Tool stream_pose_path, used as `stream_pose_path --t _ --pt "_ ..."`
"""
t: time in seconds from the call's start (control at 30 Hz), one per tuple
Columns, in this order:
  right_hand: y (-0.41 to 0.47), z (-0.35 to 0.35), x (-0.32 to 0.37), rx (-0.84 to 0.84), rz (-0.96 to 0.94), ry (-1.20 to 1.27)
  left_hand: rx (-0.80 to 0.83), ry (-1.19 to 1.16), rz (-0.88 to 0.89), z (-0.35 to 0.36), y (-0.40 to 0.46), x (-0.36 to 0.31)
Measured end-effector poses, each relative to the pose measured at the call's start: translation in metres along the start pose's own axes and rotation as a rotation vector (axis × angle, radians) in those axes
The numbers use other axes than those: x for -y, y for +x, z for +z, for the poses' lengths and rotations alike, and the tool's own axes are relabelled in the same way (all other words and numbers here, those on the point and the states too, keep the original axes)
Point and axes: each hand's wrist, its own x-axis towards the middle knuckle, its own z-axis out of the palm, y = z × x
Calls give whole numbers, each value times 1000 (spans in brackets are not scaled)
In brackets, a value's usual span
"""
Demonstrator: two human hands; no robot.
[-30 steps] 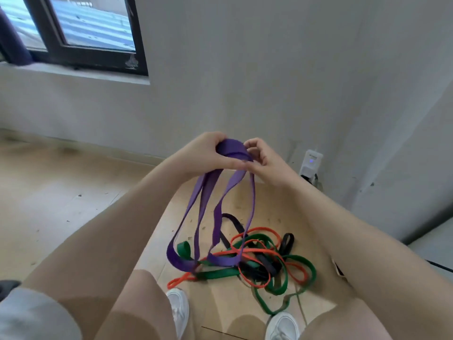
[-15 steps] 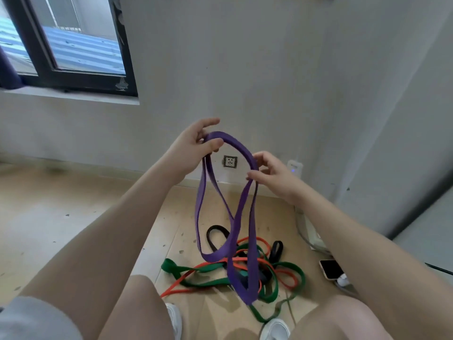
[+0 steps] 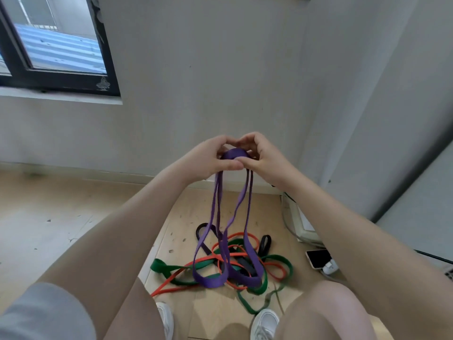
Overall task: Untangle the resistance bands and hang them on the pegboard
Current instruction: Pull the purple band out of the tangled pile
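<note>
I see no bin, box or tray here; everything loose lies on the wooden floor [image 3: 61, 217], so I take the tangle of bands as my landmark. In that heap I count one green band [image 3: 284, 262], one orange band [image 3: 245, 235] and at least one black band [image 3: 204, 230], all crossing over each other; I cannot tell whether the black loops belong to one band or two.

Above the heap, both hands meet in front of the grey wall [image 3: 220, 82]. My left hand [image 3: 208, 160] and right hand [image 3: 263, 160] each pinch the gathered top of the single purple band [image 3: 220, 217], thumbs touching at its bunched fold. The band hangs folded in several strands, and its lower loops reach down over the heap.

Right of the heap lie one phone [image 3: 318, 258] and a white plug [image 3: 329, 267] beside it, near the wall corner. Two white shoes stand just on the near side of the heap, the left shoe [image 3: 165, 320] and the right shoe [image 3: 263, 322]. Left of the heap the floor runs open towards the wall under the one window [image 3: 56, 45].
</note>
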Motion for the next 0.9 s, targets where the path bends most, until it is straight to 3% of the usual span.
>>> stream_pose_path --t 0.07,0.13,0.33,0.47,0.53,0.63,0.77,0.9 --pt "-5 -1 -10 -10 74 22 13 289 0 2 1 0" --pt "-10 -4 -19 -24 154 135 33 379 5 4 2 1" --pt "-26 0 -26 137 111 244 -182 43 66 17 -2 6" --pt "-30 -3 -26 -38 21 87 -270 -122 44 16 -9 10" --pt "-27 -9 -19 -103 -3 134 -298 -243 15 16 -13 11" --pt "-23 -5 -10 -69 -3 216 -341 -410 -15 21 -13 7" --pt "-26 7 -18 -45 59 180 -330 -431 -4 27 -10 6" --pt "-25 15 -18 -292 39 284 -327 -451 -50 36 -15 12"
